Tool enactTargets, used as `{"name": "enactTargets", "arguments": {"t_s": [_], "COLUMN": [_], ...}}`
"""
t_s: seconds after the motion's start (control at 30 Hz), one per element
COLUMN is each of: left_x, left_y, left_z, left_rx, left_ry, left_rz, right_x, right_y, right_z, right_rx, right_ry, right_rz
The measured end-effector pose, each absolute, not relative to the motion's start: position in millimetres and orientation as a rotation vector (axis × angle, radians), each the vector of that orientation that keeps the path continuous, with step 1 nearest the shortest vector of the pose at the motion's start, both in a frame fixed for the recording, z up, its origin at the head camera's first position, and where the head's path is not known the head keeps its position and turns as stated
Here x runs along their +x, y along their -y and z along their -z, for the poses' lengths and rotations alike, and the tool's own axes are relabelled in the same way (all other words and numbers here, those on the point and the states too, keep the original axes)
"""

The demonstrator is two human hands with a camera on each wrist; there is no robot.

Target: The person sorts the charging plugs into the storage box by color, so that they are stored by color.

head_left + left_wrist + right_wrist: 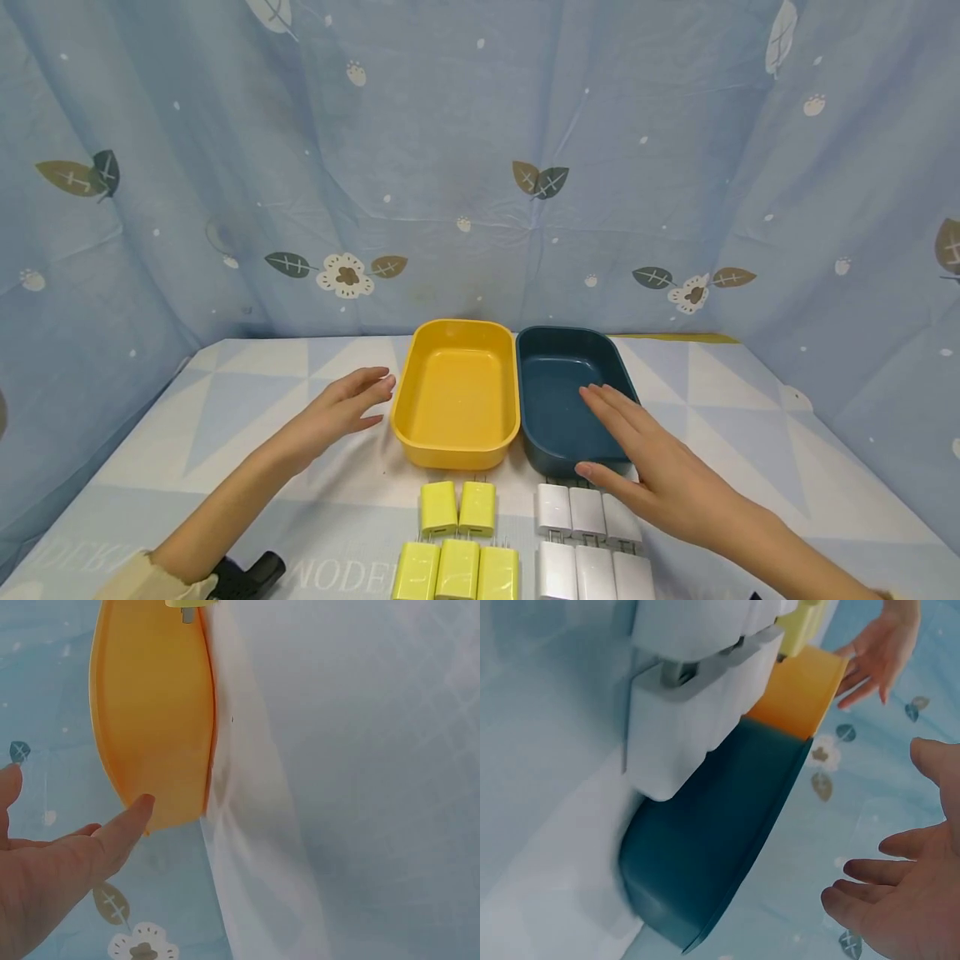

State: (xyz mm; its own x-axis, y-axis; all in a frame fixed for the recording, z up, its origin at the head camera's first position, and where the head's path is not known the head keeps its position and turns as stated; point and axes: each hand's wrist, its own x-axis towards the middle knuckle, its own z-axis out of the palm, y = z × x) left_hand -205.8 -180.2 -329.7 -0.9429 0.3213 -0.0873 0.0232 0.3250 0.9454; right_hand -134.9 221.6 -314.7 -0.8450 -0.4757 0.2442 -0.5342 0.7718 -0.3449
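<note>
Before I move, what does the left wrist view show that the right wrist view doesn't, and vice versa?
Only the left wrist view: a tiny dark speck on the tablecloth.
Only the right wrist view: the dark blue tray, white chargers and the right hand.
Both: the yellow tray, left hand, part of a yellow charger, tablecloth and curtain.

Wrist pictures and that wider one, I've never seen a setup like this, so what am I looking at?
There's no machine here, just a person working bare-handed. The wide picture comes from a camera worn on the head; the other two come from one on each wrist. On the patterned cloth sit a yellow tray and a dark blue tray, with yellow plugs and white plugs in rows before them. The left hand is near the yellow tray, the right hand near the blue one. Neither holds anything.
</note>
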Motion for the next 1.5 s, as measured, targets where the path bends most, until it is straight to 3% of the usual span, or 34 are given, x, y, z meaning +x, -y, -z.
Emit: {"name": "enactTargets", "arguments": {"t_s": [0.87,1.5], "left_x": [-214.5,-215.5], "left_y": [180.8,183.5], "left_z": [340.6,352.3], "left_rx": [0.162,0.167], "left_ry": [-2.116,-1.95], "left_rz": [-1.856,-1.921], "right_x": [-109.4,-114.0], "right_y": [-187.5,-163.8], "right_z": [322.1,334.4], "right_rx": [1.03,1.193], "right_ry": [2.832,2.94], "right_rz": [-0.683,-0.817]}}
